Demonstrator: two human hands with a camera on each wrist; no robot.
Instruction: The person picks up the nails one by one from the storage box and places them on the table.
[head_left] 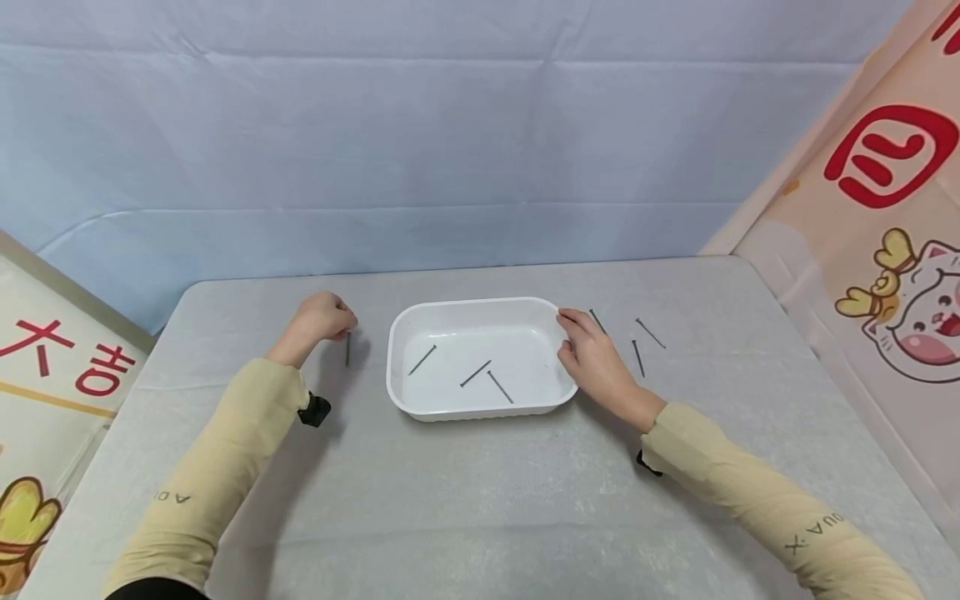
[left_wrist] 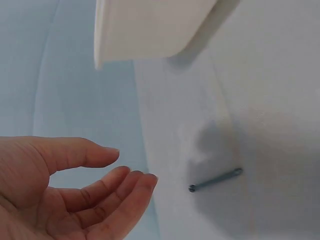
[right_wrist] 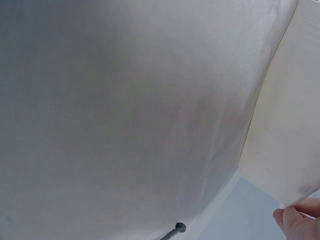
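A white rectangular tray [head_left: 480, 410] stands mid-table, with a nail [head_left: 422, 360], a second nail [head_left: 476, 373] and a third nail [head_left: 500, 387] lying in it. Left of the tray, my left hand [head_left: 318, 318] hovers over a dark nail [head_left: 347, 350]. The left wrist view shows a gap between thumb and fingers of this hand [left_wrist: 95, 192], and the nail [left_wrist: 215, 180] apart from them on the table; whether it is one nail or two together I cannot tell. My right hand [head_left: 596, 362] grips the tray's right rim; its fingertips [right_wrist: 287, 217] pinch the edge.
To the right of the tray lie more nails: one by the right hand [head_left: 597, 321], a slanted one [head_left: 650, 332] and another nail [head_left: 638, 358]. A grey cloth covers the table [head_left: 465, 517]. Behind it hangs a light blue curtain [head_left: 375, 150]; printed panels flank both sides.
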